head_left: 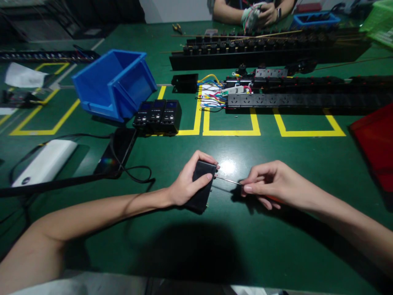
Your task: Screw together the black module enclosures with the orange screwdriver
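Observation:
My left hand (192, 180) is closed around a black rectangular box (198, 200), thumb on its face and fingers over its far edge. Small screw-like bits stick out along the box's right side. In my right hand (270, 184) is a screwdriver (229, 180), pinched near the start of its thin metal shaft; a bit of orange handle shows below the palm. The shaft points left, and its tip reaches the box's right side close to my left thumb. Whether the tip sits in a screw is too small to tell.
Beyond my left hand stand several black modules (162, 116) beside a blue bin (113, 86). A phone (115, 153), a cable and a white power bank (46, 162) lie left. Wired socket strips (276, 100) stretch across the back right; a red bin (374, 143) is at right. A co-worker's hands (259, 15) hold wires.

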The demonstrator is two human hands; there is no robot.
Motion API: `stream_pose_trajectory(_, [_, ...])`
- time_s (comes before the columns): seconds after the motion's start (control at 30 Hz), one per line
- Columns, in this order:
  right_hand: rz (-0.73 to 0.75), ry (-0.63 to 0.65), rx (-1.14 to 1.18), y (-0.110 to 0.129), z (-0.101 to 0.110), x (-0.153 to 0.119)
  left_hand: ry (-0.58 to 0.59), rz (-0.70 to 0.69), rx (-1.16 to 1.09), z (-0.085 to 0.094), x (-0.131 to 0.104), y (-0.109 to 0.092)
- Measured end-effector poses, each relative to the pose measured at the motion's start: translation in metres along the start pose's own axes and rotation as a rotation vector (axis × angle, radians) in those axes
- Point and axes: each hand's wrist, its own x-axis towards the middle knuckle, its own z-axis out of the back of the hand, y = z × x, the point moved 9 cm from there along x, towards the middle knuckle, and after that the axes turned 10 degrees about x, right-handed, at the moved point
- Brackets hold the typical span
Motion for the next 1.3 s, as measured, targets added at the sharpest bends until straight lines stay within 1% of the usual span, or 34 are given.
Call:
stream_pose_trajectory(0.03, [-0.032, 0.014, 0.056, -0.003, -0.001, 0.001, 0.001, 0.000, -0.001, 0.000, 0.000, 0.000])
stream_pose_trajectory(0.1, [-0.057, 0.009, 0.080, -0.006, 0.000, 0.003, -0.005, 0.006, -0.001, 0.001, 0.000, 0.001])
stream_pose_trajectory(0.17, [-0.035, -0.029, 0.005, -0.004, 0.003, 0.002, -0.015, 0.017, 0.001, 0.002, 0.000, 0.002])
stream_pose_trajectory(0.2, [0.001, -0.053, -0.066, 0.000, 0.005, 0.001, -0.018, 0.022, 0.004, 0.002, 0.000, 0.003])
stream_pose_trajectory(0.37, [0.339, -0.139, -0.493, 0.036, 0.004, -0.012, -0.015, 0.032, 0.023, 0.002, 0.001, 0.003])
stream_pose_trajectory(0.47, [0.499, -0.178, -0.705, 0.050, 0.002, -0.021, -0.035, 0.040, 0.025, 0.004, 0.001, 0.003])
stream_pose_trajectory(0.6, [0.719, -0.165, -0.992, 0.056, -0.008, -0.035, -0.060, 0.057, 0.012, 0.006, 0.002, 0.005])
stream_pose_trajectory(0.73, [0.922, -0.173, -1.282, 0.056, -0.018, -0.050, -0.068, 0.063, 0.028, 0.007, 0.002, 0.005])
stream_pose_trajectory(0.8, [1.012, -0.165, -1.351, 0.055, -0.023, -0.057, -0.068, 0.068, 0.020, 0.007, 0.002, 0.004])
stream_pose_trajectory(0.87, [1.048, -0.167, -1.367, 0.054, -0.026, -0.060, -0.065, 0.073, 0.000, 0.007, 0.002, 0.005])
stream_pose_trajectory(0.93, [1.013, -0.166, -1.307, 0.054, -0.025, -0.057, -0.061, 0.068, -0.008, 0.006, 0.001, 0.005])
stream_pose_trajectory(0.97, [0.971, -0.159, -1.232, 0.055, -0.024, -0.054, -0.063, 0.064, -0.003, 0.007, 0.001, 0.005])
stream_pose_trajectory(1.03, [0.849, -0.154, -1.012, 0.055, -0.017, -0.046, -0.064, 0.053, 0.011, 0.007, 0.001, 0.004])
stream_pose_trajectory(1.13, [0.583, -0.180, -0.647, 0.048, -0.002, -0.029, -0.051, 0.038, -0.001, 0.005, 0.001, 0.003])
stream_pose_trajectory(1.23, [0.287, -0.190, -0.325, 0.027, 0.011, -0.015, -0.037, 0.031, -0.009, 0.004, 0.001, 0.002])
stream_pose_trajectory(1.3, [0.132, -0.169, -0.165, 0.013, 0.014, -0.009, -0.035, 0.029, -0.001, 0.003, 0.001, 0.001])
